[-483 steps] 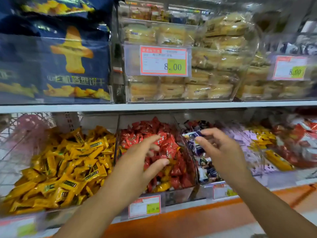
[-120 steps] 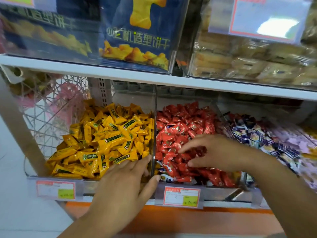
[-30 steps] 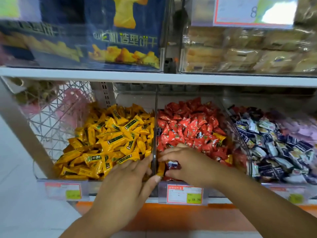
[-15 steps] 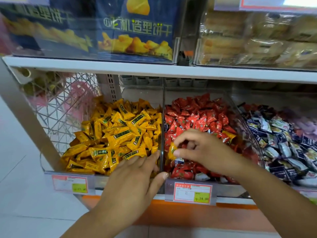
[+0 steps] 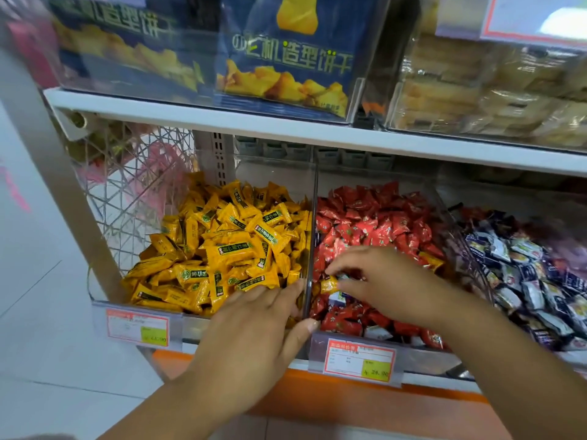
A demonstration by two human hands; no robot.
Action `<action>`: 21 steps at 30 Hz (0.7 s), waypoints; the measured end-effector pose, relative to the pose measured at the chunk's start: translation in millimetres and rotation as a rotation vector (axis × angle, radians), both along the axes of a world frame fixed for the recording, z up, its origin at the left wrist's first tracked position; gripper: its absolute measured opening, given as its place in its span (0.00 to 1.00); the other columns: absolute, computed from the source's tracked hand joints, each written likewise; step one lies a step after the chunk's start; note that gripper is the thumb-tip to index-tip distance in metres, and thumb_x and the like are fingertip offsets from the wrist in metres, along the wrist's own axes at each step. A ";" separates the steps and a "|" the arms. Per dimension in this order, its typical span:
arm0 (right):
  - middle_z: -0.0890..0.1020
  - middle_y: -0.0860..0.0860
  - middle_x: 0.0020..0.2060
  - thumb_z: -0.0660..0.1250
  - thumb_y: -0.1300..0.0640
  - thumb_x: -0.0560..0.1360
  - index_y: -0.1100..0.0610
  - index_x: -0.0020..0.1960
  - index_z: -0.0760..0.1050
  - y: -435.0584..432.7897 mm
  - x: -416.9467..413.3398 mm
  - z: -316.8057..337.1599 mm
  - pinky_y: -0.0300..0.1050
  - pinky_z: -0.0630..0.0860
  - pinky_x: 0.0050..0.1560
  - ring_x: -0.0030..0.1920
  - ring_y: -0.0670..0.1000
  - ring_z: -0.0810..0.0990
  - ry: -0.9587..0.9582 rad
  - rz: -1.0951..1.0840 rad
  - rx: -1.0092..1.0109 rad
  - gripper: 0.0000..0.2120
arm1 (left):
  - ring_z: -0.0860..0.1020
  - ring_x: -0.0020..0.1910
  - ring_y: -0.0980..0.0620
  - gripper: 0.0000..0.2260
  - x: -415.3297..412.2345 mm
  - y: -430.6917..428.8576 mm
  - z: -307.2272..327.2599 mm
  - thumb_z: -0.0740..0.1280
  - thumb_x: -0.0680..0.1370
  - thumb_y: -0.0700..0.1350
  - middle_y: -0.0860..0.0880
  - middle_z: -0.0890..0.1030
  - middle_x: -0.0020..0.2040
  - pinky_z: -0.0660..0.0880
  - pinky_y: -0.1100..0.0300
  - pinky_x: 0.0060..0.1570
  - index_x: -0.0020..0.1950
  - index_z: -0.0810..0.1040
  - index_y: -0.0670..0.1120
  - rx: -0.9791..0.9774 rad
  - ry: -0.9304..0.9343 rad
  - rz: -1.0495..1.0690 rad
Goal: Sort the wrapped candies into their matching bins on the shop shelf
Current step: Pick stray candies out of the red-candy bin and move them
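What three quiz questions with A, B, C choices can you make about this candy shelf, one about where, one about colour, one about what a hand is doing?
1. Where are the yellow candies?
A: on the top shelf
B: in the bin left of the red candies
C: on the floor

2. What colour is the stray candy that the right hand pinches?
A: purple
B: green
C: yellow

3. How is the left hand?
A: flat and open by the clear divider
B: a tight fist
C: gripping a bag

Answers:
1 B, the clear divider has yellow on its left and red on its right.
2 C, a yellow wrapper shows between the fingertips and thumb.
3 A, its fingers lie straight and hold nothing.
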State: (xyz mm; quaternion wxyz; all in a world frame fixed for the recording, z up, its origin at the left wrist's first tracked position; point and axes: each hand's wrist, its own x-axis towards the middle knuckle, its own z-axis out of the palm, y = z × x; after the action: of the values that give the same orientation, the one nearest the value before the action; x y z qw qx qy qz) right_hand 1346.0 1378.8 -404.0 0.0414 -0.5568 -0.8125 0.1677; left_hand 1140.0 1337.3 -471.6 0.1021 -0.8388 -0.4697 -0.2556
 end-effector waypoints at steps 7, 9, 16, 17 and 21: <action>0.67 0.41 0.68 0.71 0.45 0.72 0.46 0.73 0.62 10.6 -8.8 -37.6 0.44 0.60 0.64 0.66 0.45 0.59 -0.153 0.008 0.162 0.33 | 0.79 0.37 0.56 0.29 1.6 -0.5 -0.1 0.43 0.82 0.60 0.59 0.80 0.39 0.74 0.60 0.34 0.61 0.80 0.47 -0.004 0.001 0.015; 0.71 0.44 0.63 0.72 0.48 0.72 0.46 0.68 0.66 8.9 -12.0 -41.3 0.45 0.65 0.60 0.63 0.48 0.63 -0.099 -0.009 0.230 0.28 | 0.78 0.37 0.56 0.29 1.1 -1.0 -0.5 0.43 0.82 0.60 0.59 0.79 0.39 0.74 0.61 0.35 0.61 0.80 0.47 -0.007 0.007 0.019; 0.72 0.45 0.56 0.70 0.51 0.74 0.43 0.63 0.74 7.0 -9.9 -46.6 0.41 0.64 0.54 0.59 0.47 0.65 -0.045 0.057 0.249 0.18 | 0.78 0.38 0.56 0.28 0.7 -0.6 -1.7 0.44 0.82 0.60 0.59 0.80 0.39 0.74 0.61 0.35 0.61 0.79 0.47 -0.010 0.012 0.013; 0.71 0.45 0.57 0.70 0.49 0.74 0.43 0.64 0.73 7.1 -9.8 -46.8 0.41 0.63 0.55 0.59 0.47 0.64 -0.080 0.061 0.241 0.19 | 0.79 0.38 0.56 0.28 0.6 -0.9 -1.4 0.44 0.82 0.60 0.59 0.80 0.39 0.74 0.61 0.35 0.61 0.79 0.47 -0.011 0.009 0.014; 0.70 0.46 0.56 0.68 0.48 0.75 0.42 0.66 0.73 9.0 -13.4 -45.1 0.45 0.65 0.58 0.59 0.49 0.64 -0.121 0.030 0.256 0.20 | 0.79 0.39 0.56 0.28 0.9 -0.8 -0.5 0.45 0.82 0.60 0.59 0.80 0.40 0.74 0.60 0.35 0.62 0.79 0.47 -0.028 0.007 0.014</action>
State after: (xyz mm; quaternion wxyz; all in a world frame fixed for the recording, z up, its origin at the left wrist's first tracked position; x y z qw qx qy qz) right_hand 1332.7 1387.8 -449.1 0.0608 -0.5436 -0.8366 0.0294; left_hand 1140.9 1336.5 -472.1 0.0939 -0.8377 -0.4788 -0.2455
